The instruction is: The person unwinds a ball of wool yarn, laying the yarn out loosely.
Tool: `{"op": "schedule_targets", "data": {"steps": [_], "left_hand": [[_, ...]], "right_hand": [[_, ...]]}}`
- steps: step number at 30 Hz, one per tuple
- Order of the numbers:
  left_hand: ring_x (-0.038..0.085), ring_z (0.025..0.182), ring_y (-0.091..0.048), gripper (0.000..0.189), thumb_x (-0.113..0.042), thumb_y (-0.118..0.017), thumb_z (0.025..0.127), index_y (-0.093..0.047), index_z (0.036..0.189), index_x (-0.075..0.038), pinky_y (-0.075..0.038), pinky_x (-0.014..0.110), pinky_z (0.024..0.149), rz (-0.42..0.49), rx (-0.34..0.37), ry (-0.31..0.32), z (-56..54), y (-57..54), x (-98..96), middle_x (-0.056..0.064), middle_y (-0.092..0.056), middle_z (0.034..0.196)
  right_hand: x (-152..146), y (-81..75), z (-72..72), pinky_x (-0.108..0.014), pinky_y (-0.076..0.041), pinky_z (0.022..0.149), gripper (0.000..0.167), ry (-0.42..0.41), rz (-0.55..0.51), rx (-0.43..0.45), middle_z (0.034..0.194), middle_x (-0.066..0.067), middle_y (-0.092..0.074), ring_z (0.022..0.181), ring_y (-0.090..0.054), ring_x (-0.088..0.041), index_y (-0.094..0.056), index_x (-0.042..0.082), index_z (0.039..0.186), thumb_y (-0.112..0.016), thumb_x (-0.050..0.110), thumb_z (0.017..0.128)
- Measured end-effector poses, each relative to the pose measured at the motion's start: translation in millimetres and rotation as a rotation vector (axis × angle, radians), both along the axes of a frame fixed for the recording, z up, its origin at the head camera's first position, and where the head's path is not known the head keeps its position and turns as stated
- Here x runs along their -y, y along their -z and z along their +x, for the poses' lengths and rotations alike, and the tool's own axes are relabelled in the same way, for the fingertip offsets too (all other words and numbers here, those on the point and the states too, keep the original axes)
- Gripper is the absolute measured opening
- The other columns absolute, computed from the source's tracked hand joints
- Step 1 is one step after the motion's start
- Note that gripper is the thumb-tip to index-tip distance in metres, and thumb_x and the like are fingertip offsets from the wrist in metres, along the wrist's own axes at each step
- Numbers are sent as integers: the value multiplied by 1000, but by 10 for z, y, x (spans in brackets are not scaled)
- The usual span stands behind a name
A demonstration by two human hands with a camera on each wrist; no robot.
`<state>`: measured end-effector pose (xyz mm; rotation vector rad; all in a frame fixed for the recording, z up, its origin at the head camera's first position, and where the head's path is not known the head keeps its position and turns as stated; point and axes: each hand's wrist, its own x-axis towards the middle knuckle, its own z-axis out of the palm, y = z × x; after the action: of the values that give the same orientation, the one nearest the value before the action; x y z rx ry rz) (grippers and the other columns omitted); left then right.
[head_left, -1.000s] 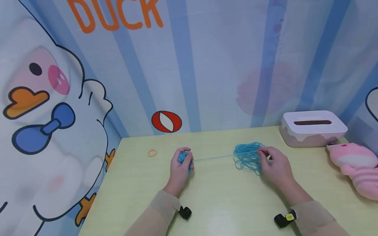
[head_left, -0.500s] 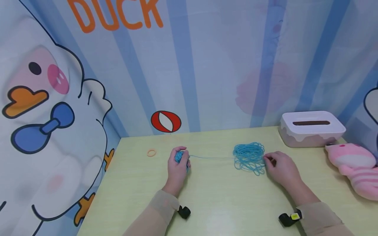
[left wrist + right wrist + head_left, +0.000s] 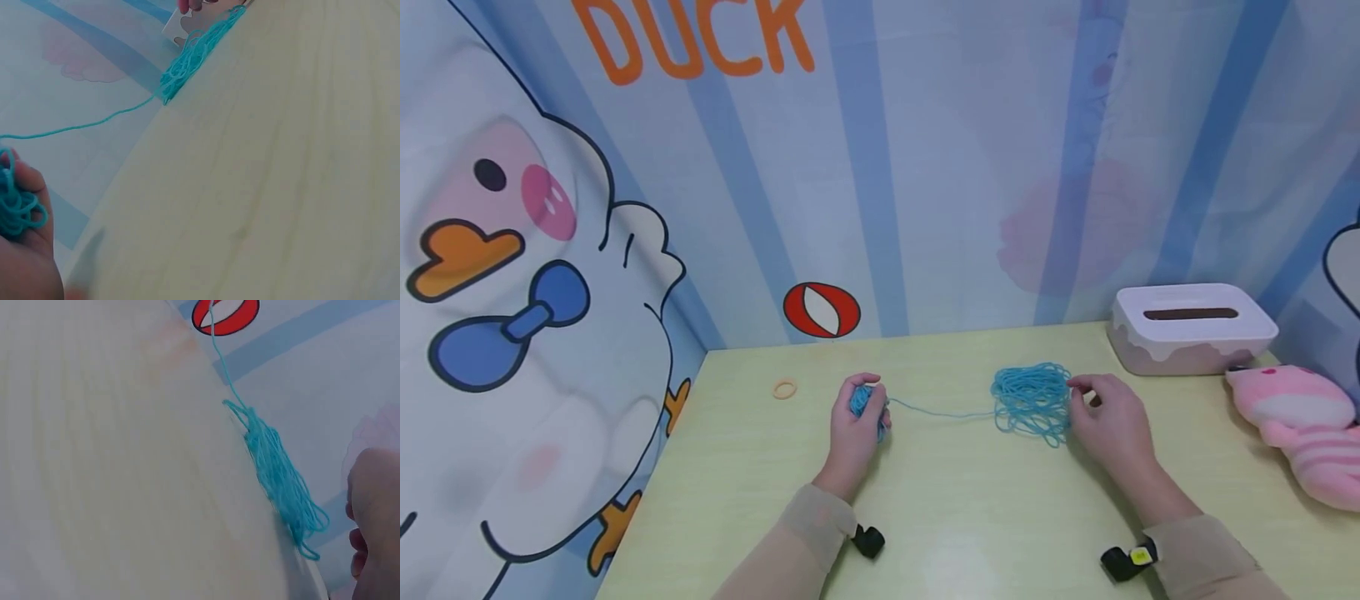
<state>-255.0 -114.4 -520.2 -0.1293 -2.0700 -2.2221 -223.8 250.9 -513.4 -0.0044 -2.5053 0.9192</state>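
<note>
My left hand [image 3: 855, 425] grips a small wad of blue yarn [image 3: 17, 203], fingers and thumb curled round it above the table [image 3: 925, 500]. From it a single slack strand [image 3: 940, 413] runs right to a loose heap of blue yarn [image 3: 1032, 402] lying on the table. At the heap's right edge is my right hand [image 3: 1112, 425], thumb and forefinger bent close together beside the loops. Whether a loop is between those fingertips I cannot tell. In the right wrist view the same hand [image 3: 378, 512] shows curled fingers, to the right of the heap [image 3: 278, 475].
A peach-coloured ring [image 3: 785, 388] lies on the table left of my left hand. At the back right stands a lilac tissue box [image 3: 1195, 350], with a pink plush toy [image 3: 1300, 433] in front of it. A printed duck curtain [image 3: 940, 167] hangs behind the table.
My right hand has drawn back from over the yarn heap to its right edge, then shifted slightly up and left. The strand between the hands has gone from taut to sagging.
</note>
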Motion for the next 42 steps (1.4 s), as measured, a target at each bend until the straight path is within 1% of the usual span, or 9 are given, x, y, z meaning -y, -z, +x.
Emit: {"op": "schedule_targets", "data": {"steps": [4, 7, 10, 15, 18, 22, 26, 34, 42], "left_hand": [[16, 73, -64, 40, -28, -62, 114, -53, 144, -3, -60, 24, 71, 1, -11, 32, 16, -34, 3, 7, -64, 95], [15, 73, -64, 40, -27, -61, 115, -53, 144, -1, -59, 24, 72, -6, -23, 48, 23, -53, 3, 7, -64, 94], [15, 73, -64, 38, -26, -61, 115, -53, 143, -2, -60, 24, 73, -9, -19, 61, 27, -56, -3, 7, -64, 96], [15, 76, -65, 39, -28, -61, 115, -54, 144, -4, -61, 24, 75, -22, 1, 92, 28, -44, -24, 3, -65, 101], [15, 76, -65, 42, -30, -62, 114, -53, 145, -2, -61, 24, 75, -43, -6, 106, 29, -38, -26, 5, -65, 102], [16, 76, -65, 42, -29, -63, 114, -54, 144, -2, -61, 24, 75, -64, -17, 107, 31, -35, -19, 17, -65, 103], [17, 76, -65, 41, -29, -63, 114, -54, 144, -3, -61, 24, 76, -72, -17, 101, 26, -29, -9, 21, -65, 104], [18, 78, -65, 40, -28, -63, 114, -54, 145, -4, -62, 24, 76, -70, 7, 88, 33, -37, -1, 3, -65, 101], [19, 82, -65, 37, -27, -61, 115, -55, 144, -4, -63, 24, 78, -80, 18, 69, 34, -40, 10, 14, -67, 112]], "right_hand": [[296, -30, 8, -42, -49, 78, 17, -82, -46, -199, 105, -17, -75, 91, -62, -31, -79, -1, 108, -68, 1, 95], [582, -46, 3, -46, -57, 82, 16, -200, -33, -262, 105, -14, -78, 95, -69, -31, -79, 1, 108, -71, 0, 94], [887, -67, 7, -53, -63, 93, 19, -320, -9, -195, 115, -11, -80, 109, -75, -32, -79, 5, 117, -73, 6, 99], [1337, -109, -14, -56, -59, 111, 35, -442, 7, 20, 134, -9, -79, 131, -72, -34, -73, 7, 140, -72, 22, 107], [1533, -123, -49, -56, -58, 112, 42, -470, 6, 93, 130, -7, -81, 130, -74, -33, -69, 7, 145, -72, 27, 108], [1683, -138, -82, -52, -62, 105, 38, -468, -9, 139, 115, -5, -84, 117, -78, -30, -73, 8, 141, -72, 28, 108], [1711, -148, -89, -47, -64, 96, 26, -452, -24, 157, 112, -3, -84, 108, -78, -25, -81, 12, 129, -74, 25, 107], [1467, -201, -26, -50, -64, 100, 16, -419, -42, 167, 112, 0, -81, 110, -76, -23, -82, 14, 118, -71, 22, 109], [969, -217, 39, -51, -64, 93, 16, -339, -42, 107, 107, -4, -77, 104, -72, -24, -77, 8, 119, -69, 18, 110]]}}
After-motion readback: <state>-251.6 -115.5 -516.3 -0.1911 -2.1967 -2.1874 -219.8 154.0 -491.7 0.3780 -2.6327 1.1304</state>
